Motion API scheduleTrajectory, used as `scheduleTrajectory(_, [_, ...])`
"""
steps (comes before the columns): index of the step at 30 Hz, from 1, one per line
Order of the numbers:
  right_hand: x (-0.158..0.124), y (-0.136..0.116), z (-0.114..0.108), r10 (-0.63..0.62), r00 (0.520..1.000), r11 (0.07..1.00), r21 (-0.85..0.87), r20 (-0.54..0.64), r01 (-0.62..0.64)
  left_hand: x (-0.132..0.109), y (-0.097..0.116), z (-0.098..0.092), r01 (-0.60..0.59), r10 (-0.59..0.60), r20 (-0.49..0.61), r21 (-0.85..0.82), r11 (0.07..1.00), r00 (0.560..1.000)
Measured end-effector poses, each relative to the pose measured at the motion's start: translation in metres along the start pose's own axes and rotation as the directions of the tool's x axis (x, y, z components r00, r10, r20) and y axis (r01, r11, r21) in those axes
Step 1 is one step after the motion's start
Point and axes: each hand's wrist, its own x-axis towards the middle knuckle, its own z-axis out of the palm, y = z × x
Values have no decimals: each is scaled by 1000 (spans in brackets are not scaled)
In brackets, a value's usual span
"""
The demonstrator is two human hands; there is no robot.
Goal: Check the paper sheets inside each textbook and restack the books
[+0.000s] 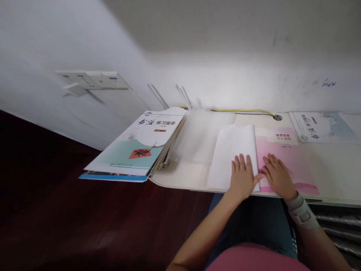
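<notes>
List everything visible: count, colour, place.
Table: 1, white, centre right
Walls: 2, white, behind, left
Book stack: 1, white and teal, left end
Pink book: 1, pink, front edge
Sheet: 1, white, left of pink book
Far book: 1, pale, back right
Yellow cable: 1, yellow, back edge
Socket panel: 1, white, left wall
Plug: 1, white, at panel
Floor: 1, dark red, below
Trousers: 1, blue, bottom
Shirt: 1, pink, bottom
Wristband: 1, grey, right wrist
Left hand: 1, bare, on sheet
Right hand: 1, bare, on pink book

left hand (242, 177) flat on white paper (227, 146), right hand (278, 176) on the pink book (295, 160) beside it, book stack (135, 141) at the table's (335, 169) left end, yellow cable (242, 110) along the wall (239, 82)
</notes>
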Motion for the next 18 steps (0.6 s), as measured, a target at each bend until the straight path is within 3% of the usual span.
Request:
scheduleTrajectory(4, [0,-1,-4,-22,999,999,-31,35,23,-13,10,4,-89,89,-15,23,996,996])
scheduleTrajectory(9, [0,-2,-4,-12,999,998,-65,39,15,-12,-13,-2,-3,3,5,48,999,1000])
scheduleTrajectory(12, [0,-2,-2,-13,999,998,-68,39,16,-10,-16,-8,33,-33,-10,44,998,999])
scheduleTrajectory(18, [-2,1,0,-34,999,997,-74,25,36,0,9,-6,-163,163,-56,9,987,985])
